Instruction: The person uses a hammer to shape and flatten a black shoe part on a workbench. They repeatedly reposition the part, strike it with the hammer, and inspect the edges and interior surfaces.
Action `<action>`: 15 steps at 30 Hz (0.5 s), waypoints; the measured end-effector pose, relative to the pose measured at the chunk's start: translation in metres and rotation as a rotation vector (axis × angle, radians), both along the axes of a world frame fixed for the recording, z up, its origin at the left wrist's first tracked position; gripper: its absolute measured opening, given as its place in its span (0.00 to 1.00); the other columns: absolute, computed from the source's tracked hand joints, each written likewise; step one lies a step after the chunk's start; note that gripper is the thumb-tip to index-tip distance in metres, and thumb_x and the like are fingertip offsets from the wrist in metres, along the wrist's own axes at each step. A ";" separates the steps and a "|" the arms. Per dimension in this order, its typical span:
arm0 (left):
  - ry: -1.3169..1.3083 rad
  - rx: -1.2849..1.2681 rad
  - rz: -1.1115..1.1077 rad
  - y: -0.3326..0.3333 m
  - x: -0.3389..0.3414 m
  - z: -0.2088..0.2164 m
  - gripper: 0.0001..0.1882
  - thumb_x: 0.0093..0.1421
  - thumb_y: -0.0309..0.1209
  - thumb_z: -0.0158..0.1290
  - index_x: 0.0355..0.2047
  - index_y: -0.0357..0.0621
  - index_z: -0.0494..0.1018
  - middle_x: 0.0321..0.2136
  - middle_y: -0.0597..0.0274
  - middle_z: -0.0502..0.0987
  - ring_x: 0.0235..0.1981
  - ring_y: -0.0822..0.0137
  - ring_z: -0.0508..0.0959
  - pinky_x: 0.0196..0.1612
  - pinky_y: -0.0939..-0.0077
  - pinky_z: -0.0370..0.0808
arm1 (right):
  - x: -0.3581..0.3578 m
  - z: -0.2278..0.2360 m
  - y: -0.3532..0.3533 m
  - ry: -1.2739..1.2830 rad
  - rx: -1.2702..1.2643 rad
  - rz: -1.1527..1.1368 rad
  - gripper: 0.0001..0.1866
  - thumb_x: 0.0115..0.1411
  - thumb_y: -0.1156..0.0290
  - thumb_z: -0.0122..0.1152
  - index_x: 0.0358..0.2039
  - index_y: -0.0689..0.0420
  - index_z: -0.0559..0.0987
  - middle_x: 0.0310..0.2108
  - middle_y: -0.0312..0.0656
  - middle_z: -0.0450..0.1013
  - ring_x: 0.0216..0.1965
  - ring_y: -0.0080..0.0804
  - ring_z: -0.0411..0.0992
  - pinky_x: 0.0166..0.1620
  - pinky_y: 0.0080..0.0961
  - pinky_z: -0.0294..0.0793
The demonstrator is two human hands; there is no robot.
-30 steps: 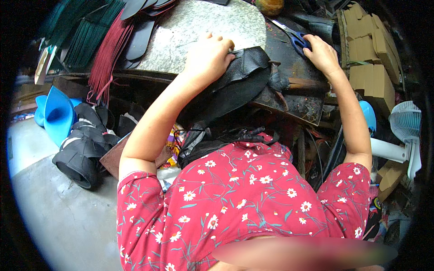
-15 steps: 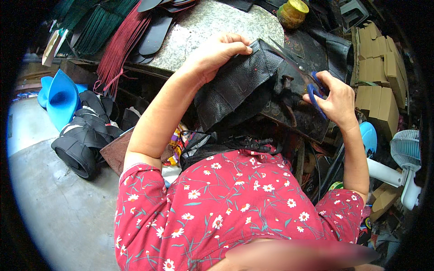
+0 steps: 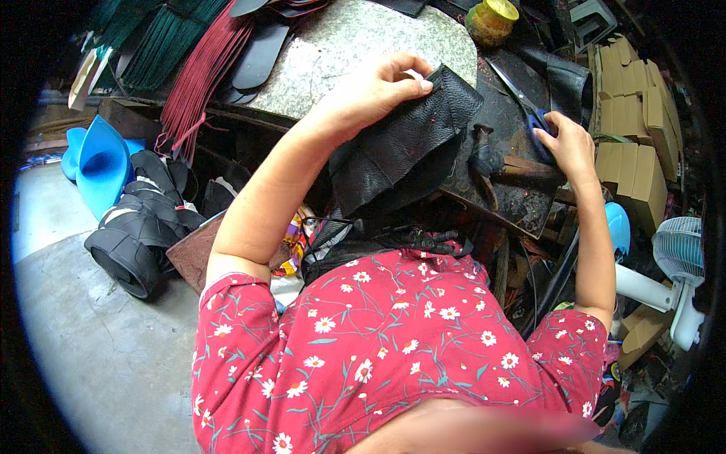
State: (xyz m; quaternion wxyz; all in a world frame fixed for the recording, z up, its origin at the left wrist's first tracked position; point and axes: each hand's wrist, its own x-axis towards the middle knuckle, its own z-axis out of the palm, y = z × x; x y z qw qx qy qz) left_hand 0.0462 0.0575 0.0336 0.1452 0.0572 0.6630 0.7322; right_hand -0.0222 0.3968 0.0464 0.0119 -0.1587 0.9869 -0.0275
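My left hand (image 3: 378, 94) pinches the upper edge of a black pebbled leather piece (image 3: 404, 144), which hangs in a fold over the near edge of the bench. My right hand (image 3: 573, 151) holds scissors (image 3: 537, 121) with blue handles, their blades pointing up and left. A gap separates the blades from the leather, and they look closed or nearly so. Between the leather and my right hand lies a hammer (image 3: 488, 157) with a dark head and a wooden handle.
A pale speckled slab (image 3: 340, 53) tops the bench, with a yellow-green pot (image 3: 490, 23) behind. Dark red strips (image 3: 200, 83) and black soles (image 3: 259, 60) sit left. Cardboard boxes (image 3: 631, 151) and a fan (image 3: 677, 250) stand right. Black shoe-like pieces (image 3: 132, 242) lie lower left.
The scissors have moved right, away from the leather, and their blades have come together. More of the hammer shows now. My left hand has shifted slightly right with the leather.
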 end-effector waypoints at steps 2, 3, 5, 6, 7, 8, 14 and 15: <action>0.117 -0.228 0.033 0.007 0.000 0.008 0.16 0.61 0.40 0.57 0.40 0.41 0.77 0.30 0.62 0.79 0.33 0.71 0.77 0.40 0.75 0.74 | -0.006 0.008 -0.006 -0.052 0.025 -0.003 0.18 0.57 0.58 0.65 0.43 0.56 0.82 0.39 0.49 0.78 0.41 0.48 0.77 0.44 0.38 0.76; 0.123 -0.398 0.053 0.011 0.001 0.014 0.17 0.60 0.42 0.58 0.40 0.40 0.77 0.29 0.58 0.80 0.33 0.68 0.78 0.40 0.71 0.75 | -0.007 0.012 -0.015 0.070 -0.102 0.088 0.15 0.60 0.62 0.62 0.44 0.56 0.81 0.40 0.48 0.77 0.41 0.46 0.77 0.45 0.35 0.75; 0.210 -0.502 0.036 0.023 0.009 0.028 0.19 0.59 0.43 0.59 0.38 0.39 0.75 0.24 0.53 0.77 0.29 0.63 0.78 0.35 0.67 0.74 | 0.001 0.022 -0.041 0.124 -0.572 0.356 0.15 0.61 0.64 0.60 0.45 0.58 0.81 0.39 0.47 0.78 0.40 0.43 0.77 0.46 0.33 0.75; 0.284 -0.560 0.074 0.029 0.015 0.034 0.19 0.58 0.43 0.60 0.37 0.38 0.73 0.23 0.53 0.77 0.28 0.62 0.78 0.34 0.66 0.74 | 0.007 0.024 -0.058 0.131 -0.616 0.525 0.15 0.62 0.63 0.60 0.45 0.59 0.80 0.37 0.46 0.78 0.39 0.40 0.77 0.45 0.30 0.74; 0.360 -0.617 0.113 0.033 0.022 0.039 0.20 0.58 0.44 0.61 0.37 0.38 0.71 0.22 0.54 0.76 0.28 0.61 0.78 0.34 0.65 0.74 | 0.014 0.027 -0.075 0.096 -0.624 0.644 0.16 0.63 0.63 0.59 0.45 0.60 0.80 0.36 0.46 0.78 0.38 0.36 0.77 0.44 0.28 0.74; 0.412 -0.598 0.147 0.035 0.028 0.044 0.22 0.57 0.45 0.61 0.36 0.39 0.68 0.21 0.54 0.75 0.27 0.57 0.78 0.33 0.63 0.73 | 0.024 0.030 -0.088 -0.182 -0.763 0.717 0.15 0.64 0.63 0.59 0.44 0.61 0.80 0.33 0.43 0.77 0.36 0.30 0.75 0.42 0.25 0.73; 0.422 -0.664 -0.321 -0.030 0.057 0.061 0.17 0.61 0.38 0.60 0.41 0.39 0.72 0.24 0.62 0.74 0.30 0.76 0.72 0.34 0.77 0.70 | 0.034 0.063 -0.090 -0.839 -1.005 0.777 0.08 0.63 0.71 0.61 0.36 0.64 0.78 0.29 0.28 0.72 0.35 0.14 0.66 0.41 0.16 0.67; 0.263 -0.730 -0.368 -0.037 0.061 0.064 0.15 0.61 0.38 0.60 0.39 0.38 0.74 0.26 0.64 0.75 0.31 0.77 0.73 0.36 0.78 0.71 | 0.030 0.068 -0.087 -1.024 -1.076 0.745 0.12 0.61 0.71 0.62 0.42 0.65 0.78 0.34 0.35 0.75 0.39 0.21 0.69 0.46 0.20 0.70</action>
